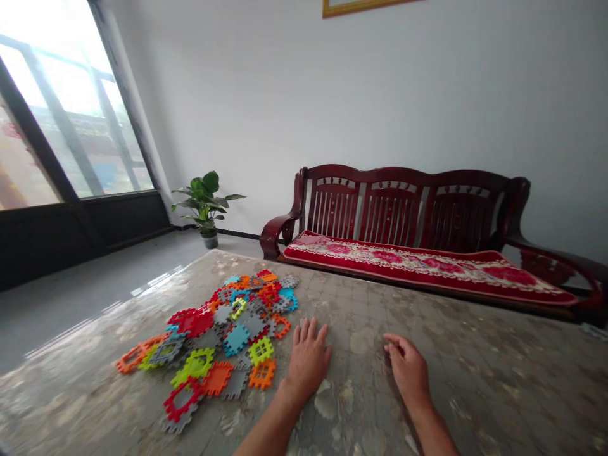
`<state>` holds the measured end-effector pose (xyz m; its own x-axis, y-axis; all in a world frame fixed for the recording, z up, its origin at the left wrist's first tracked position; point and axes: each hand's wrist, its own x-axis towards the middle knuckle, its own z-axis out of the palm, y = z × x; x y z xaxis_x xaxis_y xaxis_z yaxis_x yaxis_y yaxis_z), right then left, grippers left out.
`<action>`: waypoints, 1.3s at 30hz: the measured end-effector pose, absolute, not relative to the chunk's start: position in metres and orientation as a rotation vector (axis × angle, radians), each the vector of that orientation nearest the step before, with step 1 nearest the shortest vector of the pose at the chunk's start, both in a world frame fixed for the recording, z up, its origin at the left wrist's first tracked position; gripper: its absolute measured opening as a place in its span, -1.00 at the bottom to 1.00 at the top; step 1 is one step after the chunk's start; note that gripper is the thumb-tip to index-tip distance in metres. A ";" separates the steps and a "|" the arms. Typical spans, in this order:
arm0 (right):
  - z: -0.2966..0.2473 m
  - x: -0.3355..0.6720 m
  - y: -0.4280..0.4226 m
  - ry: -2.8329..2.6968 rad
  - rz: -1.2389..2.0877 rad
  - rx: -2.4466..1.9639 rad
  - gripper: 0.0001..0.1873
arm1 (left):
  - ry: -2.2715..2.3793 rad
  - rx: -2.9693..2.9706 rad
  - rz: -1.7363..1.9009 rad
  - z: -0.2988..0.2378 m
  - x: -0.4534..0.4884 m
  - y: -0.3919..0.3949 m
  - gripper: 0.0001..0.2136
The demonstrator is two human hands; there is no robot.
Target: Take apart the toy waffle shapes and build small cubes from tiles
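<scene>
A heap of flat, toothed plastic building tiles (223,335) in red, orange, green, blue and grey lies spread on the table (475,367), left of centre. My left hand (308,358) rests palm down on the tabletop with its fingers stretched out, just right of an orange tile (262,373) and a green one (261,349). It holds nothing. My right hand (408,367) lies on the bare table further right, its fingers loosely curled downward, with nothing visible in them.
A dark red wooden bench (408,209) with a flowered cushion (427,263) stands behind the table's far edge. A potted plant (206,206) sits on the floor by the wall. Large windows (61,114) fill the left side.
</scene>
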<state>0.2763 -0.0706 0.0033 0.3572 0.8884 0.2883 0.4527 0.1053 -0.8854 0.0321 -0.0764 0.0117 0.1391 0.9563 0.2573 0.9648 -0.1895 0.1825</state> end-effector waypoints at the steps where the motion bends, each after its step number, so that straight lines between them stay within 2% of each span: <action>1: 0.003 0.277 -0.070 -1.252 0.522 -1.534 -0.62 | -1.973 -2.361 -0.508 0.010 0.031 -0.076 -0.56; 26: -0.004 0.279 -0.058 -1.354 0.564 -1.616 -0.61 | -1.930 -2.483 -0.585 0.023 0.037 -0.066 -0.58; 34: 0.006 0.276 -0.061 -1.345 0.525 -1.591 -0.56 | -1.863 -2.707 -0.894 0.038 0.034 -0.064 -0.77; 39: 0.008 0.274 -0.065 -1.367 0.582 -1.615 -0.56 | -2.006 -2.656 -0.860 0.043 0.036 -0.067 -0.79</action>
<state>0.2741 -0.0650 0.0083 0.2739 0.9415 0.1963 0.5111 0.0304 -0.8590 0.0361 -0.0673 0.0430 0.2114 0.9551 0.2078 0.8090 -0.2902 0.5111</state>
